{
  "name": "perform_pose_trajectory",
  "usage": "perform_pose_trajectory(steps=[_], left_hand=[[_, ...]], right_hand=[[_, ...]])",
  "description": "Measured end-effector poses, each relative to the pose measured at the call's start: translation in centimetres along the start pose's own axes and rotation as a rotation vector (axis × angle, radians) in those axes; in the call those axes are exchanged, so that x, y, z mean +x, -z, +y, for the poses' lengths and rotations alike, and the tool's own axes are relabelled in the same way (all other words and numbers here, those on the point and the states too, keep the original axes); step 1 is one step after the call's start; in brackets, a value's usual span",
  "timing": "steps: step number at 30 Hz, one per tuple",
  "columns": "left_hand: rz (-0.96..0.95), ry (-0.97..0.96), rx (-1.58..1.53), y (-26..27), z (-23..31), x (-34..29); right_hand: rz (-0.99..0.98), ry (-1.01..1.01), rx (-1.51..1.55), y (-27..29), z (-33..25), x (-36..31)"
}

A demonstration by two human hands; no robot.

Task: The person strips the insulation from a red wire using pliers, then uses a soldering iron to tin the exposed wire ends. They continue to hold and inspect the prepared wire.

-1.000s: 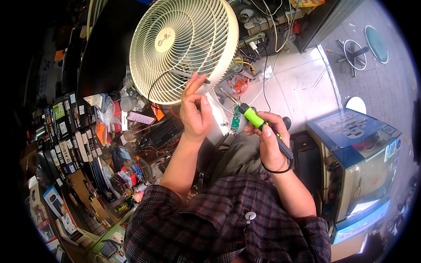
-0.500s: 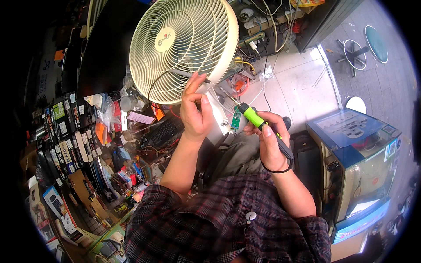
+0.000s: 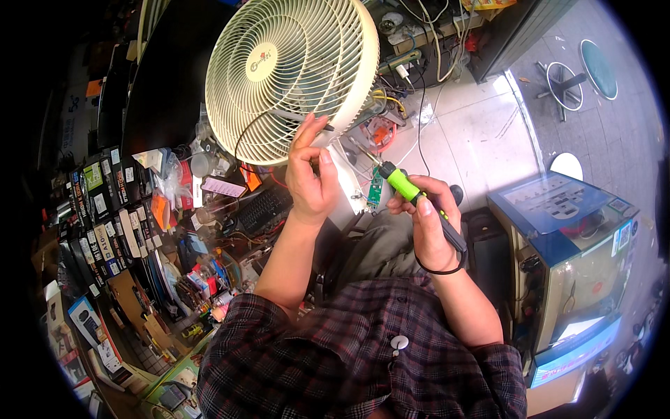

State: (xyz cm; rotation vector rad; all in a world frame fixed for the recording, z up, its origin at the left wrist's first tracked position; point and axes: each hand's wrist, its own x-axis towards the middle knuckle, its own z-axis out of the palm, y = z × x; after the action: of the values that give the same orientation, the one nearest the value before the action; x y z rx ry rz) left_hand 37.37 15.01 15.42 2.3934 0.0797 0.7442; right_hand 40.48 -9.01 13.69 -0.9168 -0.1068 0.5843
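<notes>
Holding green tool (image 3: 405,187), right hand (image 3: 434,218); left hand (image 3: 312,178), apparently, grey rod (image 3: 283,114).

Pale, glossy floor tiles (image 3: 481,133) are spreading across the upper right, catching bright light, while a thin strip (image 3: 528,129) is dividing them from darker grey flooring (image 3: 628,150). A round teal-topped stool (image 3: 599,70) is standing there on a ringed base. Nearer, at the right, a glass-sided cabinet (image 3: 590,290) with a blue top (image 3: 551,202) is reflecting the light.

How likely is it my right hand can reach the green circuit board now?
Probably yes: the circuit board looks close, with nothing plainly blocking the way, though your right hand is gripping a green-and-black tool.
</notes>
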Motion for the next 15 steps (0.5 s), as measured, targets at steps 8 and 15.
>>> perform_pose_trajectory(steps=[8,15], left_hand=[[-0.002,0.001,-0.004,-0.01,-0.13,-0.03],[0.001,-0.002,-0.005,-0.02,-0.12,-0.03]], right_hand=[[-0.003,-0.003,0.007,-0.08,-0.09,0.09],[0.001,-0.003,0.0,-0.17,-0.12,0.07]])
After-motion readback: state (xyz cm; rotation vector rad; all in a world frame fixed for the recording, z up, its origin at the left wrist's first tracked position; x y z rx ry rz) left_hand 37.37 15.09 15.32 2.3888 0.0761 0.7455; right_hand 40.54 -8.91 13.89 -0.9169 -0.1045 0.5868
